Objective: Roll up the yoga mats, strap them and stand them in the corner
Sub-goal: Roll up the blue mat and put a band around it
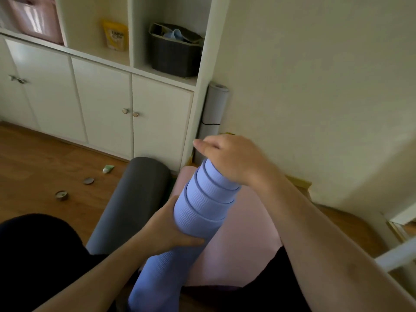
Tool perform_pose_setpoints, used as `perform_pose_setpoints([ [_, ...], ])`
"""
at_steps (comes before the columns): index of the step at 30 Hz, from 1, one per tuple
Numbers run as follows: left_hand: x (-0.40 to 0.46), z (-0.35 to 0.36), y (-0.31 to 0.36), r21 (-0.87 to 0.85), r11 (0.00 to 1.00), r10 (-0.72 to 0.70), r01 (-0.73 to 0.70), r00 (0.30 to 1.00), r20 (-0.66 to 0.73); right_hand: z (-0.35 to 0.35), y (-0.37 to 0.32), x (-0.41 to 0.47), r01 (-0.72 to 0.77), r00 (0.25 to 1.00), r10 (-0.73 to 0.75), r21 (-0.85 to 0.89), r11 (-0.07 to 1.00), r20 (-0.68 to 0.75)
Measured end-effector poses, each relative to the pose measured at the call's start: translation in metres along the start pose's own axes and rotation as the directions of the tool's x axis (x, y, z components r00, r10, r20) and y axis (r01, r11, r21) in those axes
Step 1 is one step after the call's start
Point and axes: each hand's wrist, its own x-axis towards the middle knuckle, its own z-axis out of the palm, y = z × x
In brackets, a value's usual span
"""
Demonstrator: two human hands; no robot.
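On the wood floor (45, 158) at far left, below the white cabinet (103, 104), lay two tealight tins (62, 195) and a small green tube (108, 169), well apart from the mats. Next along, dark grey yoga mat (132, 199) lying rolled on the floor, no strap visible on it. Then left hand (171, 230), fingers and thumb curled round the middle of the lavender yoga mat (202, 206), gripping it from the left side. Roll held tilted and badly telescoped: inner layers pushed out in steps toward the upper end, no strap seen. Under it a pink yoga mat (243, 239), seemingly spread flat. Right hand (229, 158) draped over the protruding top, palm down on the innermost layers; fingers loosely bent, whether pressing or clasping hard to tell, forefinger tip sticking out to the left. Beyond, in the corner beside the cabinet, a pale grey yoga mat (213, 113) already standing upright with a thin black strap (210, 124) round it.

Likely risks: coil loosening or sliding out further if the left grip slackened; an uneven end leaving the roll unsteady when stood up; a strap over a stepped roll slipping off
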Motion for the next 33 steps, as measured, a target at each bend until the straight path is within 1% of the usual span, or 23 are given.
perform_pose_setpoints([
  [3,-0.001,-0.005,-0.006,0.007,1.0,0.005,-0.005,1.0,0.01,0.009,-0.004,0.005,0.038,0.998,-0.039,-0.035,0.999,-0.043],
  [8,0.002,-0.012,-0.008,0.012,0.999,0.029,-0.03,0.998,0.061,0.025,-0.006,0.011,0.01,1.0,-0.008,-0.146,0.989,0.013],
  [14,0.007,-0.012,-0.009,0.046,0.998,0.028,-0.032,0.995,0.094,0.039,-0.001,0.012,-0.027,1.0,0.027,-0.134,0.991,-0.007],
  [17,0.01,-0.015,-0.01,0.067,0.997,0.021,-0.028,0.993,0.113,0.046,-0.003,0.013,-0.08,0.997,0.079,-0.087,0.993,-0.01],
  [20,0.017,-0.022,-0.006,0.079,0.997,0.009,-0.023,0.985,0.172,0.057,-0.006,0.013,-0.178,0.984,0.178,-0.025,0.984,0.001],
  [22,0.022,-0.027,0.0,0.074,0.997,0.015,-0.032,0.977,0.214,0.067,-0.008,0.012,-0.241,0.97,0.242,-0.033,0.97,0.027],
  [25,0.023,-0.03,0.007,0.054,0.998,0.022,-0.033,0.979,0.203,0.072,-0.015,0.009,-0.303,0.953,0.303,0.002,0.953,0.018],
  [27,0.021,-0.028,0.01,0.04,0.998,0.035,-0.042,0.984,0.172,0.069,-0.017,0.01,-0.314,0.949,0.313,0.015,0.949,0.035],
  [29,0.017,-0.027,0.012,0.031,0.998,0.05,-0.054,0.989,0.136,0.06,-0.019,0.012,-0.305,0.944,0.298,0.027,0.952,0.139],
  [31,0.013,-0.029,0.013,0.024,0.997,0.068,-0.07,0.993,0.101,0.042,-0.02,0.015,-0.303,0.934,0.268,0.125,0.945,0.238],
  [32,0.012,-0.031,0.012,0.026,0.996,0.079,-0.082,0.993,0.09,0.03,-0.021,0.017,-0.29,0.941,0.241,0.197,0.936,0.237],
  [33,0.011,-0.033,0.011,0.032,0.995,0.09,-0.093,0.993,0.081,0.017,-0.022,0.019,-0.263,0.957,0.22,0.238,0.935,0.191],
])
